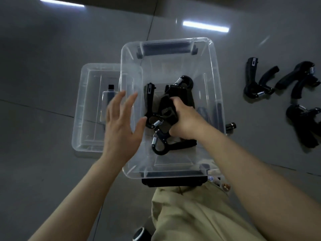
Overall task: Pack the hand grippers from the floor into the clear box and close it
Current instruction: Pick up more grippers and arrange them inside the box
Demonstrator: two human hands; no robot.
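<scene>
Gripper in hand: black, sprung, lying among the others already in the box, its handles running roughly away from me toward the far wall. My right hand reaches down inside the box, fingers curled round this gripper; whether it already rests on the pile or hangs just above it cannot be told. Two more grippers lie touching it: one to the left, long axis front to back, and one nearer me, lying crosswise.

My left hand hovers spread and holding nothing, at the box's left wall, between box and lid.

Loose grippers remain on the floor to the right of the box, well apart from it; my right hand is the nearer, so I judge the next fetch falls to it.

The lid, clear, lies flat on the floor just left of the box, partly tucked behind its wall; my left hand is the nearer to it.

The floor is grey, glossy tile, with strip lights reflected.
</scene>
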